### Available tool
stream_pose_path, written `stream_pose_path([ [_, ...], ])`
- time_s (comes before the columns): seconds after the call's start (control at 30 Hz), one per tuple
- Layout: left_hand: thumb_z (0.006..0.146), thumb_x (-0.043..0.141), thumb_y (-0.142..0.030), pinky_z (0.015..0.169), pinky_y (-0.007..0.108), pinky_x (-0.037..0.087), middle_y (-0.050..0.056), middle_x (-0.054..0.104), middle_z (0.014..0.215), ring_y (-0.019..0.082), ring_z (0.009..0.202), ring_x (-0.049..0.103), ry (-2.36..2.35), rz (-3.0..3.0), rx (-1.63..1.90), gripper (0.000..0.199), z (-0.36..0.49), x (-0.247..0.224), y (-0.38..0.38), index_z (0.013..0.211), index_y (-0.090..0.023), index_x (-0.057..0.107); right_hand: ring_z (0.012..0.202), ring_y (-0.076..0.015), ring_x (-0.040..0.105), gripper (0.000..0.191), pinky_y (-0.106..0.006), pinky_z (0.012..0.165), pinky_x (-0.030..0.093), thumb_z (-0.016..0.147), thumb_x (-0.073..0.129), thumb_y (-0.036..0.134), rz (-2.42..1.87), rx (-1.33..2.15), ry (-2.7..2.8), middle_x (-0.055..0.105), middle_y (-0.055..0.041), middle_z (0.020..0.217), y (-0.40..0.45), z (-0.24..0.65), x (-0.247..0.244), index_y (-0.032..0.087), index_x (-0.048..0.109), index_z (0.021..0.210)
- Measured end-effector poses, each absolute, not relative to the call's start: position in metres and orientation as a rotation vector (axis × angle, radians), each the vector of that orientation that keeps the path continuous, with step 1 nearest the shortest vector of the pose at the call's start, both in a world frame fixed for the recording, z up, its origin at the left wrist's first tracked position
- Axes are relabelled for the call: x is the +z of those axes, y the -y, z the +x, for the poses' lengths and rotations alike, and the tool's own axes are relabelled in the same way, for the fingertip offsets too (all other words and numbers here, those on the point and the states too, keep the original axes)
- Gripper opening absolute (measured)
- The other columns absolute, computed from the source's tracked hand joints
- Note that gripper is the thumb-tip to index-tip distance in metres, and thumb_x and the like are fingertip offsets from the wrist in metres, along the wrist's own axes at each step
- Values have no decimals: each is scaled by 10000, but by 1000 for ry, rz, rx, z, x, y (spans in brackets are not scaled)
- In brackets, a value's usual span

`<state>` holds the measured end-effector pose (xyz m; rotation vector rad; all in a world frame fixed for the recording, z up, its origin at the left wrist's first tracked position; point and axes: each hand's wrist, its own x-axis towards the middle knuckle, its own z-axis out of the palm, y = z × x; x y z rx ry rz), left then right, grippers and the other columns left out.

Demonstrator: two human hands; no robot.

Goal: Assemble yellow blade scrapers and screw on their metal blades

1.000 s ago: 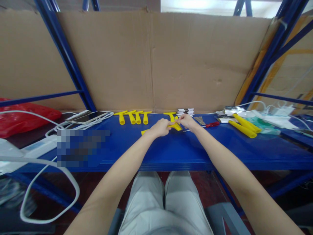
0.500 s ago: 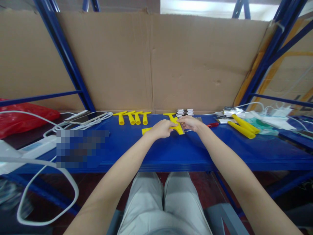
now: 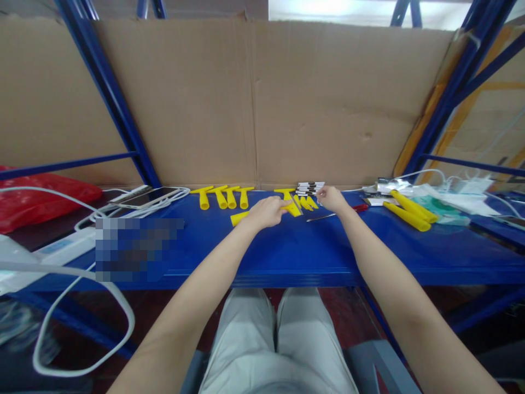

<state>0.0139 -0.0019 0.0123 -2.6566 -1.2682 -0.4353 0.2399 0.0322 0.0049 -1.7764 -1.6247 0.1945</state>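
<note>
My left hand is closed around a yellow T-shaped scraper, whose handle end sticks out to the left. A thin metallic strip shows along its wide head. Beside that head lie several small yellow pieces. My right hand is at the right end of a stack of small white-and-black packs. Its fingers are pinched together, and what they hold is too small to make out. Under the right wrist is a screwdriver with a red handle, its shaft pointing left.
Several yellow T-shaped scrapers stand in a row at the back, with another near the packs. Two yellow handles lie by plastic bags at right. White cables and a red bag are at left. Cardboard closes the back.
My right hand has left the scraper's head and moved right and slightly back, beside the packs. The small yellow pieces have come into view. My left hand has shifted slightly left with the scraper.
</note>
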Motion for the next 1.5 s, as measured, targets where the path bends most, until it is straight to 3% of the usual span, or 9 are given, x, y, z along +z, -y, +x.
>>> stream_pose_path([
  [0.13, 898, 456, -268, 883, 295, 441, 78, 639, 1118, 232, 1059, 586, 1287, -2681, -464, 390, 12, 12, -1, 1269, -258, 573, 883, -199, 647, 245, -239, 743, 450, 729, 566, 80, -1999, 47, 1788, 714, -99, 941, -41, 263, -3, 174, 731, 886],
  [0.37, 876, 495, -266, 848, 297, 460, 75, 648, 1094, 237, 1022, 603, 1256, -2722, -457, 412, 18, 14, 8, 1282, -262, 563, 903, -200, 653, 352, -245, 786, 459, 738, 539, 56, -2040, 54, 1901, 719, -91, 982, -41, 262, -6, 202, 744, 984],
  [0.57, 872, 510, -252, 890, 294, 444, 58, 652, 1148, 228, 1064, 591, 1269, -2784, -583, 390, 16, 15, 2, 1254, -263, 587, 864, -194, 669, 368, -209, 733, 476, 755, 525, 52, -2017, 64, 1946, 722, -88, 989, -37, 253, -4, 182, 735, 1029],
  [0.87, 859, 534, -263, 888, 311, 447, 76, 653, 1160, 235, 1073, 594, 1319, -2763, -572, 378, 14, 13, -1, 1230, -246, 607, 1017, -188, 640, 410, -214, 846, 460, 810, 479, 91, -2091, 24, 2083, 685, -63, 1113, -40, 248, -9, 208, 668, 1154],
  [1.03, 851, 545, -236, 882, 295, 446, 72, 662, 1146, 227, 1065, 602, 1268, -2797, -528, 382, 16, 11, 1, 1228, -245, 608, 1079, -214, 611, 368, -256, 904, 444, 817, 488, 133, -2073, 28, 2123, 670, -82, 1141, -37, 245, -8, 197, 689, 1118],
  [1.2, 845, 554, -233, 892, 298, 441, 77, 667, 1140, 224, 1063, 605, 1200, -2847, -478, 378, 17, 10, 3, 1218, -225, 615, 1025, -235, 632, 271, -302, 854, 473, 788, 562, 196, -2132, -11, 2013, 705, -80, 1051, -34, 242, -6, 225, 732, 997],
  [1.5, 844, 559, -255, 859, 295, 450, 65, 675, 1104, 225, 1037, 605, 1181, -2824, -420, 376, 20, 10, 8, 1216, -245, 616, 849, -201, 669, 173, -237, 705, 488, 735, 596, 149, -2197, 141, 1917, 721, -85, 896, -42, 245, -9, 156, 725, 851],
])
